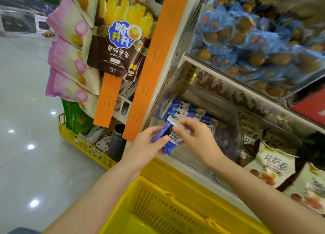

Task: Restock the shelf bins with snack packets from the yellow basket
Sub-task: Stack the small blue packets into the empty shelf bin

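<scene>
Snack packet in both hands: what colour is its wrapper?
The plastic snack packet is blue with white patches and a barcode; head view shows it best.

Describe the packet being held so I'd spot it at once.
Follow the orange strip down to the clear bin of blue packets at its foot. In front, the left hand and right hand pinch one blue packet; unlike those in the bin, it shows its barcode.

Both bare forearms reach forward; the left hand [148, 143] and right hand [195, 135] meet, fingers pinching one blue packet [168, 148].
</scene>
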Motion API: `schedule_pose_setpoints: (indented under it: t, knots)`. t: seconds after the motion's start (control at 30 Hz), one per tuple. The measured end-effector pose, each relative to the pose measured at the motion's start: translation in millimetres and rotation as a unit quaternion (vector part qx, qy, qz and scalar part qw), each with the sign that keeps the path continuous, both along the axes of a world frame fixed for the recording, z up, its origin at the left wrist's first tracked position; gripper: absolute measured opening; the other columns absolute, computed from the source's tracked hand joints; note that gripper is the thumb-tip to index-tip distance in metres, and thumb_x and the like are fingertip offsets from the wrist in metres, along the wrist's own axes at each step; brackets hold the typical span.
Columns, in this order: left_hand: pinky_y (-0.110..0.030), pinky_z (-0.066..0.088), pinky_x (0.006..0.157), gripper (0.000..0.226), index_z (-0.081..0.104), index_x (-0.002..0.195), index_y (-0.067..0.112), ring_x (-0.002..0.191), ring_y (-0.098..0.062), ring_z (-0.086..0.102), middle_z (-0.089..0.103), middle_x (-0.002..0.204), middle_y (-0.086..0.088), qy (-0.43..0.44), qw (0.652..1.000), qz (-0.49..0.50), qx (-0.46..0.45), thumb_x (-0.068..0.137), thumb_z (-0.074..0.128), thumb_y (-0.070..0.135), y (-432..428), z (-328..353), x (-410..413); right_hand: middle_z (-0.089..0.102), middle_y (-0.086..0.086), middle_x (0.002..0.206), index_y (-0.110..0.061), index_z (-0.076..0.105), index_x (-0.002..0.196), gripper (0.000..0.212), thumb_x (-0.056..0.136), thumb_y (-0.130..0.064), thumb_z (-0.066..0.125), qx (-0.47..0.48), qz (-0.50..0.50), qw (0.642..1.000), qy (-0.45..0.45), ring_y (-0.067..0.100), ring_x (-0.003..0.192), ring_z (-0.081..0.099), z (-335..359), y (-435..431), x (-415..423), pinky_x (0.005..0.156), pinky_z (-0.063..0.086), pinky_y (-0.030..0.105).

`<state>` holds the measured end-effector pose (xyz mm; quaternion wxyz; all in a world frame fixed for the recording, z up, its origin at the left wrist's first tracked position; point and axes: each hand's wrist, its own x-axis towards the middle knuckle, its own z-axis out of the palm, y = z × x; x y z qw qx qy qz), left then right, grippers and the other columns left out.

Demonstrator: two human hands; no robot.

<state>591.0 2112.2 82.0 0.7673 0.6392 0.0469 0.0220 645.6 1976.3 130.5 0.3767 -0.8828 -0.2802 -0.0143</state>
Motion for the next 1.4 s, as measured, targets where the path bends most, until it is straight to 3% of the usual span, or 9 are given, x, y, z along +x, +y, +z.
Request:
schedule_pose_setpoints:
  t: [0.1, 0.17, 0.33, 0.53, 0.73, 0.93, 1.1, 1.23, 1.4]
  knots:
    - [-0.025, 0.052, 0.078, 0.025, 0.048, 0.117, 0.017, 0.094, -0.012, 0.058, 0.057, 0.108, 0.0, 0.07, 0.997, 0.029, 0.023, 0.095, 0.047, 0.029, -6.9, 1.6, -5.1, 0.063, -0.014, 0.08, -0.028, 0.058, 0.079, 0.017, 0.082, -0.015, 0.069, 0.036, -0.009, 0.997, -0.067, -0.002, 0.081, 0.058, 3.5, -12.2, -15.8, 0.072, 0.047, 0.013]
    - [-0.033, 0.053, 0.076, 0.036, 0.053, 0.114, 0.008, 0.089, -0.023, 0.062, 0.063, 0.106, -0.012, 0.135, 0.987, -0.006, -0.089, 0.098, 0.035, 0.036, -10.2, 7.4, -8.2, 0.063, -0.014, 0.086, -0.02, 0.062, 0.081, 0.015, 0.078, -0.009, 0.071, 0.004, 0.037, 0.991, -0.129, -0.002, 0.086, 0.059, 2.2, -20.6, -26.0, 0.077, 0.044, 0.008]
    - [-0.034, 0.053, 0.07, 0.035, 0.059, 0.113, 0.002, 0.08, -0.022, 0.064, 0.068, 0.092, -0.015, 0.098, 0.968, -0.029, -0.229, 0.096, 0.043, 0.029, -13.4, 10.2, -13.6, 0.064, 0.0, 0.106, -0.016, 0.069, 0.085, 0.007, 0.079, -0.013, 0.072, -0.156, 0.125, 0.942, -0.271, 0.014, 0.101, 0.06, -7.0, -40.8, -41.2, 0.08, 0.053, 0.028]
    - [-0.026, 0.054, 0.063, 0.023, 0.06, 0.113, 0.013, 0.082, -0.016, 0.069, 0.072, 0.097, -0.009, 0.053, 0.985, -0.026, -0.16, 0.093, 0.05, 0.018, -17.7, 5.5, -17.7, 0.055, -0.013, 0.113, -0.024, 0.06, 0.109, 0.026, 0.085, -0.032, 0.062, -0.081, 0.08, 0.98, -0.165, -0.005, 0.108, 0.049, -2.9, -49.7, -45.9, 0.093, 0.039, 0.01]
    - [-0.032, 0.049, 0.09, 0.031, 0.054, 0.123, 0.03, 0.104, -0.01, 0.062, 0.065, 0.113, 0.004, -0.033, 0.998, -0.043, -0.023, 0.093, 0.051, 0.022, -19.8, 5.2, -18.7, 0.051, -0.03, 0.107, -0.04, 0.042, 0.119, 0.041, 0.084, -0.036, 0.063, -0.003, -0.043, 0.996, 0.073, -0.013, 0.1, 0.053, 3.1, -45.1, -37.3, 0.08, 0.044, 0.004]
    - [-0.009, 0.047, 0.068, 0.019, 0.051, 0.109, 0.032, 0.09, 0.006, 0.059, 0.062, 0.104, 0.012, -0.097, 0.99, 0.02, 0.103, 0.092, 0.052, 0.023, -27.6, 4.6, -8.6, 0.069, -0.015, 0.1, -0.032, 0.061, 0.103, 0.019, 0.086, -0.023, 0.064, 0.048, -0.023, 0.99, 0.128, -0.004, 0.091, 0.064, 2.1, -40.7, -28.8, 0.08, 0.051, 0.014]
    - [-0.024, 0.037, 0.099, 0.036, 0.042, 0.13, 0.026, 0.117, -0.003, 0.044, 0.047, 0.126, 0.012, -0.175, 0.911, 0.077, 0.365, 0.094, 0.047, 0.03, -16.1, 8.2, 22.4, 0.069, -0.011, 0.094, -0.026, 0.06, 0.106, 0.018, 0.089, -0.027, 0.061, 0.025, -0.11, 0.994, 0.01, 0.003, 0.084, 0.065, 19.8, -51.6, 5.0, 0.074, 0.052, 0.017]
    - [-0.024, 0.029, 0.096, 0.033, 0.042, 0.128, 0.023, 0.115, -0.009, 0.041, 0.048, 0.126, 0.007, -0.204, 0.841, 0.059, 0.498, 0.096, 0.04, 0.033, -11.1, 3.4, 50.9, 0.057, -0.01, 0.092, -0.019, 0.052, 0.113, 0.029, 0.087, -0.024, 0.064, -0.022, -0.2, 0.979, -0.042, 0.0, 0.079, 0.056, 21.6, -59.5, 53.5, 0.059, 0.046, 0.008]
    - [-0.029, 0.026, 0.098, 0.04, 0.058, 0.111, 0.027, 0.106, -0.008, 0.052, 0.061, 0.111, 0.011, -0.202, 0.781, 0.028, 0.59, 0.097, 0.025, 0.044, -14.5, -13.8, 70.5, 0.063, 0.007, 0.109, -0.009, 0.059, 0.115, 0.036, 0.083, -0.021, 0.07, -0.165, -0.201, 0.966, -0.01, 0.014, 0.091, 0.056, -5.5, -56.5, 114.1, 0.077, 0.043, 0.023]
